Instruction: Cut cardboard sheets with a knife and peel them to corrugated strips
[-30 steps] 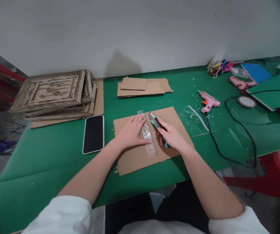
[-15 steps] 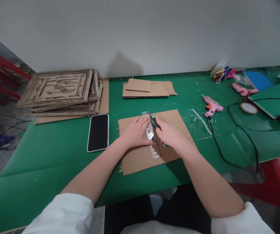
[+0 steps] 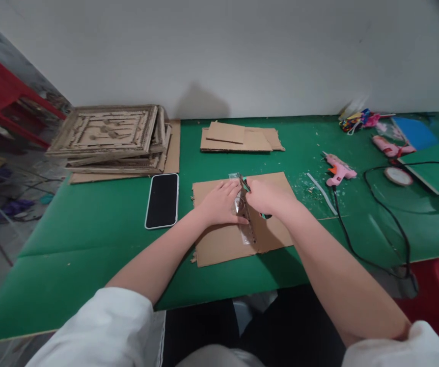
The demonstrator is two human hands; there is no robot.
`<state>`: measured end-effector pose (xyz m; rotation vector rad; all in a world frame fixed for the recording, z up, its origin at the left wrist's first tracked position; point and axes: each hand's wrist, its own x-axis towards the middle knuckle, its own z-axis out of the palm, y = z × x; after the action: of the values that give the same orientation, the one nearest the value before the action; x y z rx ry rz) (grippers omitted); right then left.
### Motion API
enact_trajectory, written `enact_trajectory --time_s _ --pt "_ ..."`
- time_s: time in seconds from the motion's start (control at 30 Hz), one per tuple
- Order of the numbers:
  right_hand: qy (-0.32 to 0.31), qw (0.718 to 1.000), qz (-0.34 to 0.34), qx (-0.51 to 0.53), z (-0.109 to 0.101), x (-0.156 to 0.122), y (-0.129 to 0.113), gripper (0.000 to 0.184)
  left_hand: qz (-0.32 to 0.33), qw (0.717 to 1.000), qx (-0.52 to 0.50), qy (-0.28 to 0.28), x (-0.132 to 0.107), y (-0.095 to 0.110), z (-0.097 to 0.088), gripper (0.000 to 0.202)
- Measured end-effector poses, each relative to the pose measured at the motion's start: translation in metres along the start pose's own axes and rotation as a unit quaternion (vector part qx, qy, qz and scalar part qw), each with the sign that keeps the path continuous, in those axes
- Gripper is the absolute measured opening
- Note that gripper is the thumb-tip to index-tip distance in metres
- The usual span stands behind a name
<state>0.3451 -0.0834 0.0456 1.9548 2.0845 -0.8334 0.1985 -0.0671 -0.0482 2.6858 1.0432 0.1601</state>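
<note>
A sheet of brown cardboard [image 3: 219,250] lies flat on the green table in front of me. Across it, running away from me, rests a clear plastic ruler [image 3: 247,235] with cut-out shapes. My left hand [image 3: 223,204] presses flat on the ruler, fingers stretched out and thumb spread over it. Wrapped round a green and black utility knife [image 3: 266,216], my right hand [image 3: 262,198] is at the ruler's right edge, near its far end. The knife's front end points away from me by the ruler; its tip on the cardboard is hard to make out.
To the left are a phone [image 3: 162,201] and a stack of cardboard frames [image 3: 108,132]. Cardboard offcuts [image 3: 238,140] lie behind the sheet. On the right are a pink glue gun [image 3: 339,169] with a black cord [image 3: 387,209], a glue stick [image 3: 322,193] and a tape roll [image 3: 398,176].
My right hand with the utility knife has shifted slightly away from me along the ruler and tilted over. The left hand stays on the ruler. The whole view has turned a little left.
</note>
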Motion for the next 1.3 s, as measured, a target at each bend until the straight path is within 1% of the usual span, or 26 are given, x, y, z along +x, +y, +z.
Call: enact_trajectory --time_s 0.07,0.17,0.4,0.67,0.8,0.93,1.3 --pt "-0.007 1.000 0.003 -0.009 -0.001 -0.001 -0.004 0.028 0.000 1.000 -0.001 -0.001 0.001 0.000 -0.001 0.107" --pt "-0.001 1.000 0.007 -0.015 0.000 -0.002 -0.005 0.028 0.001 1.000 -0.001 -0.004 0.001 0.001 -0.002 0.109" --pt "0.012 0.999 0.008 -0.029 0.009 -0.005 -0.002 0.035 0.001 1.000 0.010 -0.011 0.001 0.002 -0.003 0.111" --pt "0.021 1.000 0.001 -0.018 0.016 -0.012 0.001 0.041 0.009 1.000 0.010 -0.002 0.001 0.003 -0.004 0.108" --pt "0.013 1.000 -0.003 -0.016 0.018 -0.016 0.003 0.042 0.008 1.000 0.004 -0.009 0.001 0.003 -0.004 0.108" --pt "0.004 1.000 0.010 0.000 0.018 -0.020 0.004 0.043 0.003 1.000 0.002 -0.012 0.000 0.003 -0.003 0.108" --pt "0.028 0.999 0.021 -0.019 0.032 -0.026 0.002 0.055 -0.002 1.000 0.002 -0.002 0.001 0.003 -0.003 0.103"
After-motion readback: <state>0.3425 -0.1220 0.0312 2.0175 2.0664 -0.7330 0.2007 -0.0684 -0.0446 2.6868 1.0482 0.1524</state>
